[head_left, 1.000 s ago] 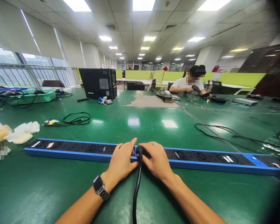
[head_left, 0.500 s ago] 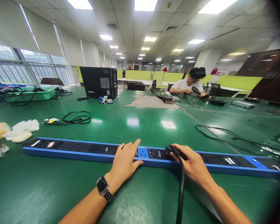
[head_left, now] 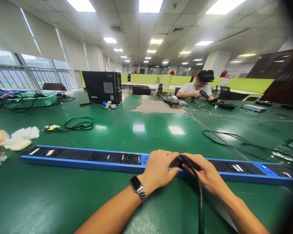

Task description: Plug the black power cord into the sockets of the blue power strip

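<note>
A long blue and black power strip [head_left: 88, 163] lies across the green table. My right hand [head_left: 205, 170] is closed around a black plug [head_left: 182, 160] at the strip's upper face. From that plug a thick black power cord [head_left: 200, 201] hangs down toward me. How deep the plug sits in its socket is hidden by my fingers. My left hand [head_left: 158, 167], with a watch on the wrist, rests over the strip just left of the plug. Its fingers and thumb are apart, and the fingertips reach the plug's side. Free sockets [head_left: 131, 158] show to the left of that hand.
Coiled black cables [head_left: 79, 124] lie at left, another loose cable [head_left: 224, 138] at right. Farther back stand a black computer case [head_left: 100, 87] and a green basket [head_left: 42, 99] of cables. Across the table a person [head_left: 197, 87] works with a drill-like tool.
My left hand has slid right along the strip, from beside the blue socket to the plug. My right hand keeps hold of the plug, and the cord has swung slightly right.
</note>
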Available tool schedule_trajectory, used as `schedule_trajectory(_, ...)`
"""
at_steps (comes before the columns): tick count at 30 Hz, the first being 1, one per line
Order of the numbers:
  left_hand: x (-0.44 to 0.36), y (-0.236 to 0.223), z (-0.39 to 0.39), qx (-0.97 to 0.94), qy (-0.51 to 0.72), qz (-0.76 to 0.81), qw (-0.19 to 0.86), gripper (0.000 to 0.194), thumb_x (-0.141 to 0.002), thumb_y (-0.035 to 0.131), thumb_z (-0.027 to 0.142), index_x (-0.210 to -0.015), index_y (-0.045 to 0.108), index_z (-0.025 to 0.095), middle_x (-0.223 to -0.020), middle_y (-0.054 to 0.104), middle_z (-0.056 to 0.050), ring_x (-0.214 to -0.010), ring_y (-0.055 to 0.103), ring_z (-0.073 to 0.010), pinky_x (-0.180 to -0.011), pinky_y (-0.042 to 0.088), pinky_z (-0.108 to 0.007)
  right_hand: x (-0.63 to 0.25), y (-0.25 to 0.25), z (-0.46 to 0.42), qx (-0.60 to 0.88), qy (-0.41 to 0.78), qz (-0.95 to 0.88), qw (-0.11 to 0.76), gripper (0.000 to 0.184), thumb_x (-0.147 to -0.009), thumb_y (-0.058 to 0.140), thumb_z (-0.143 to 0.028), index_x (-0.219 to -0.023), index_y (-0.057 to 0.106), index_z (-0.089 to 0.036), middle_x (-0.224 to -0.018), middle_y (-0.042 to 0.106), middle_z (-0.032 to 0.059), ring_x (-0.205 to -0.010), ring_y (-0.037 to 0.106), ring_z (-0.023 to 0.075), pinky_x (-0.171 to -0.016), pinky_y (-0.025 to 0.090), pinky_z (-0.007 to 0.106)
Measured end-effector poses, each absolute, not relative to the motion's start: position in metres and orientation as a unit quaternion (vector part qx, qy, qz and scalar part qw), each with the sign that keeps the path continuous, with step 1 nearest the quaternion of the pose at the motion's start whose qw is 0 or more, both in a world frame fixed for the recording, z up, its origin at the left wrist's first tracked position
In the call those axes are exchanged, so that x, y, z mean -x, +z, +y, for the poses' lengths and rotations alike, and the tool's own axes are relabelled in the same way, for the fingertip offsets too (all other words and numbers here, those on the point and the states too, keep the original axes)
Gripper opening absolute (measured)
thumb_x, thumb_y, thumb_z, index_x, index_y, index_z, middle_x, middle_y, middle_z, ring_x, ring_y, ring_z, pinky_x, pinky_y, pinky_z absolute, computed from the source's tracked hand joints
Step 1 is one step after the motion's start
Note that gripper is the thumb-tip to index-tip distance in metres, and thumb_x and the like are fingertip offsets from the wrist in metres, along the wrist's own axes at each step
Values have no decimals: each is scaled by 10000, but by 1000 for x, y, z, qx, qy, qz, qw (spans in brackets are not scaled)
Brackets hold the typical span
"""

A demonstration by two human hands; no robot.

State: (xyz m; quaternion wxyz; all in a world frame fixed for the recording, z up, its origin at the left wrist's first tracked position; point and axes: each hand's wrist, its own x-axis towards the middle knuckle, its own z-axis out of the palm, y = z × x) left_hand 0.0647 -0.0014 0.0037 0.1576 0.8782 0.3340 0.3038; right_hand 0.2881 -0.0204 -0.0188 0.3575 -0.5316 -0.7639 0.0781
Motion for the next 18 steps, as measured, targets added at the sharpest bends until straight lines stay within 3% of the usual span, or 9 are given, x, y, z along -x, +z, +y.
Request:
schedule_trajectory(3, -94, 2, 3, -890, 293, 308, 166, 450, -878, 604, 259, -1318, 511, 278, -1142, 674, -50, -1063, 598, -243, -943, 478, -414, -292, -22, -20, 514, 71, -778, 355, 343, -857, 532, -438, -1099, 684, -247, -1096, 710, 99, -983, 635, 256, -870, 513, 425)
schedule_trajectory(7, -107, -3, 8, -879, 299, 328, 174, 385, -881, 582, 199, -1258, 569, 272, -1102, 696, -44, -1028, 613, -236, -932, 493, -409, -297, -28, -19, 513, 64, -784, 345, 434, -834, 585, -451, -1224, 611, -262, -1258, 638, 92, -1147, 582, 267, -975, 465, 460)
schedule_trajectory(11, -108, -1, 7, -839, 381, 331, 202, 334, -862, 564, 119, -1162, 627, 252, -1116, 706, -14, -1017, 619, -199, -945, 496, -358, -297, -33, -21, 538, 56, -770, 338, 563, -790, 637, -478, -1299, 539, -256, -1279, 618, 95, -1160, 577, 277, -984, 464, 479)
schedule_trajectory(14, -90, 7, 5, -800, 442, 352, 203, 352, -839, 558, 89, -1148, 630, 242, -1136, 702, -7, -1039, 619, -189, -948, 495, -340, -295, -34, -23, 558, 43, -759, 333, 557, -793, 629, -487, -1287, 548, -243, -1252, 632, 100, -1135, 591, 279, -970, 476, 488)
schedule_trajectory(18, -31, 8, 3, -787, 428, 411, 168, 365, -805, 570, 62, -1115, 644, 239, -1105, 715, -14, -1028, 636, -213, -942, 486, -377, -291, -33, -24, 575, 22, -749, 329, 491, -811, 611, -490, -1234, 597, -241, -1216, 654, 98, -1120, 598, 281, -961, 481, 502)
